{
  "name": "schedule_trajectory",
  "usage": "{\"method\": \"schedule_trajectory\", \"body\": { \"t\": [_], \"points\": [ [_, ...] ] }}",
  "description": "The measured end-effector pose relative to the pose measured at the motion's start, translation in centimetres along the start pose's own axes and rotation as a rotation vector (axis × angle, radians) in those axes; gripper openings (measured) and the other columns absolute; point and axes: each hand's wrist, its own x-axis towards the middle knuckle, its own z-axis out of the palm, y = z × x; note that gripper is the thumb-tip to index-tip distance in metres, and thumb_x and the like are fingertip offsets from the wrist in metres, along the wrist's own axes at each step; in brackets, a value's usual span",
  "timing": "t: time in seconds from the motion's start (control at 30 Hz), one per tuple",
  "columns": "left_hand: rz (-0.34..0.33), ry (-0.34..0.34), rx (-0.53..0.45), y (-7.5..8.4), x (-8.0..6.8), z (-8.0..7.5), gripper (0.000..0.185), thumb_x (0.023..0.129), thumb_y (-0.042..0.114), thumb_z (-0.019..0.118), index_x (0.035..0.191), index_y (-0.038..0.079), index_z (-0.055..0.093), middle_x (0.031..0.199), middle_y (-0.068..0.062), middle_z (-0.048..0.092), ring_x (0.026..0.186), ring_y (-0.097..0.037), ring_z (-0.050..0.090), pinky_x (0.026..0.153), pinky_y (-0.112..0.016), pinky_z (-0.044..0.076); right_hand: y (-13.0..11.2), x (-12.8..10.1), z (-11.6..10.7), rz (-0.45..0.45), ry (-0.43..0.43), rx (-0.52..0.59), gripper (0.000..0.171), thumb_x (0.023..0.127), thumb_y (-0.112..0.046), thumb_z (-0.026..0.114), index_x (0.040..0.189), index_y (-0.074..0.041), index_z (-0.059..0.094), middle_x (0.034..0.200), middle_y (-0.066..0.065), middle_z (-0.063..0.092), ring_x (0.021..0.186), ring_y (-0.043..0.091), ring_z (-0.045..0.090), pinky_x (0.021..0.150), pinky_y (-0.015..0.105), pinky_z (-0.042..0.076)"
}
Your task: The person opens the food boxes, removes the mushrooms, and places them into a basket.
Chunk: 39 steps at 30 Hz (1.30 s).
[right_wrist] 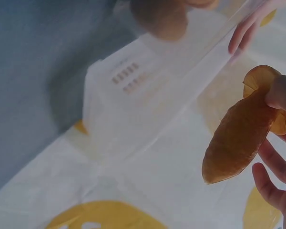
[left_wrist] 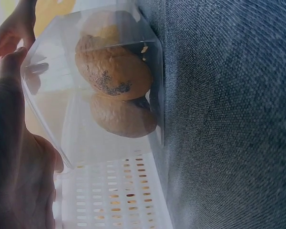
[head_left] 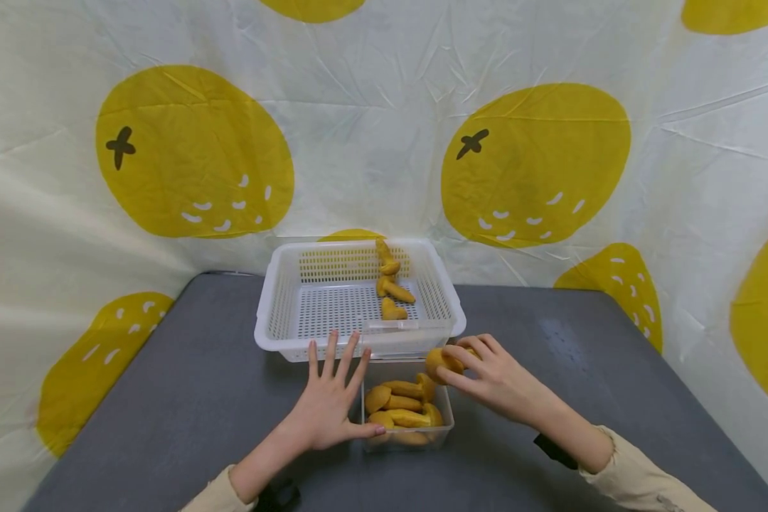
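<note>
Dark tabletop [head_left: 185, 377], splayed left fingers [head_left: 331, 355]

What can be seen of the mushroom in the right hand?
The mushroom is orange-brown, with a thick, tapering stem and a flared cap. Its surface looks faintly uneven; real or imitation, I can't tell. The right hand pinches it near where stem meets cap, holding it up by the clear container, near its far right corner.

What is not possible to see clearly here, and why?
- Head view: whatever the upper mushrooms hide in the clear box.
- Head view: part of the held mushroom, behind the right hand.
- Right wrist view: part of that hand, cut by the edge.
- Left wrist view: part of the left hand, cut by the edge.
</note>
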Motion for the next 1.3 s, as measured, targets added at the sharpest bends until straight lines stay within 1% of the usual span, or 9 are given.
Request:
{"method": "schedule_trajectory", "body": {
  "t": [0.23, 0.4, 0.6, 0.73, 0.8, 0.9, 0.97, 1.07, 1.3],
  "points": [
    [-0.006, -0.010, 0.013, 0.0, 0.0, 0.2, 0.109, 0.065, 0.086, 0.029, 0.145, 0.018, 0.004, 0.150, -0.010, -0.017, 0.135, -0.039, -0.014, 0.100, -0.067, 0.002, 2.0, -1.5, -0.9, 0.059, -0.014, 0.004, 0.041, 0.097, -0.028, 0.021, 0.098, -0.016, 0.059, 0.099, 0.010, 0.058, 0.083, 0.025, 0.052, 0.069, 0.039, 0.042],
    [-0.005, -0.005, 0.005, -0.1, 0.0, 0.2, 0.108, 0.065, 0.086, 0.030, 0.145, 0.018, 0.004, 0.150, -0.010, -0.014, 0.136, -0.039, -0.013, 0.100, -0.067, 0.001, 3.7, -2.0, -1.2, 0.107, 0.026, 0.001, 0.041, 0.096, -0.028, 0.024, 0.098, -0.014, 0.062, 0.098, 0.012, 0.058, 0.083, 0.027, 0.052, 0.069, 0.040, 0.043],
    [-0.003, -0.007, -0.003, -0.1, -0.1, 0.2, 0.108, 0.066, 0.085, 0.031, 0.145, 0.019, 0.002, 0.151, -0.011, -0.011, 0.135, -0.039, -0.014, 0.100, -0.067, 0.000, 5.5, -1.6, -1.0, 0.121, 0.053, -0.014, 0.039, 0.096, -0.027, 0.027, 0.098, -0.012, 0.062, 0.097, 0.013, 0.058, 0.083, 0.029, 0.052, 0.068, 0.041, 0.043],
    [-0.002, -0.018, 0.005, -0.1, -0.1, 0.3, 0.107, 0.066, 0.085, 0.029, 0.145, 0.019, 0.000, 0.150, -0.010, -0.016, 0.135, -0.039, -0.015, 0.100, -0.067, -0.001, 6.7, -0.9, -0.6, 0.109, 0.054, -0.018, 0.038, 0.096, -0.027, 0.026, 0.099, -0.011, 0.061, 0.097, 0.013, 0.057, 0.083, 0.029, 0.051, 0.068, 0.041, 0.043],
    [-0.001, -0.020, 0.004, -0.1, -0.1, 0.3, 0.107, 0.066, 0.085, 0.030, 0.145, 0.019, 0.000, 0.150, -0.010, -0.017, 0.135, -0.039, -0.016, 0.100, -0.067, -0.001, 7.4, -0.4, -0.4, 0.095, 0.049, -0.022, 0.031, 0.094, -0.025, 0.033, 0.100, -0.011, 0.060, 0.097, 0.013, 0.057, 0.082, 0.030, 0.051, 0.068, 0.042, 0.043],
    [-0.002, -0.019, 0.013, 0.0, -0.1, 0.2, 0.107, 0.066, 0.085, 0.030, 0.145, 0.019, 0.000, 0.150, -0.010, -0.016, 0.135, -0.039, -0.016, 0.100, -0.067, -0.001, 8.5, 0.5, 0.1, 0.074, 0.050, -0.029, 0.017, 0.084, -0.017, 0.056, 0.099, -0.011, 0.059, 0.096, 0.014, 0.056, 0.082, 0.030, 0.051, 0.067, 0.042, 0.043],
    [-0.005, -0.026, 0.006, 0.0, 0.0, 0.2, 0.107, 0.066, 0.085, 0.030, 0.145, 0.019, 0.000, 0.150, -0.010, -0.016, 0.135, -0.038, -0.017, 0.100, -0.066, -0.002, 9.3, 1.2, 0.5, 0.070, 0.048, -0.031, 0.030, 0.071, -0.011, 0.069, 0.099, -0.011, 0.058, 0.096, 0.013, 0.056, 0.082, 0.031, 0.051, 0.068, 0.042, 0.043],
    [-0.005, -0.026, 0.007, 0.0, -0.1, 0.2, 0.107, 0.066, 0.085, 0.031, 0.145, 0.019, 0.000, 0.151, -0.012, -0.011, 0.135, -0.039, -0.016, 0.100, -0.066, -0.002, 10.1, 2.4, 1.2, 0.069, 0.050, -0.036, 0.042, 0.060, -0.009, 0.078, 0.097, -0.012, 0.058, 0.095, 0.013, 0.056, 0.084, 0.031, 0.052, 0.071, 0.043, 0.044],
    [-0.004, -0.021, 0.026, 0.0, -0.1, 0.1, 0.106, 0.066, 0.085, 0.028, 0.145, 0.020, 0.001, 0.150, -0.011, -0.014, 0.135, -0.039, -0.014, 0.100, -0.067, 0.002, 11.3, 5.2, 3.4, 0.071, -0.018, -0.085, 0.038, 0.068, -0.013, 0.074, 0.100, -0.014, 0.055, 0.099, 0.010, 0.055, 0.087, 0.029, 0.052, 0.073, 0.041, 0.045]
  ]
}}
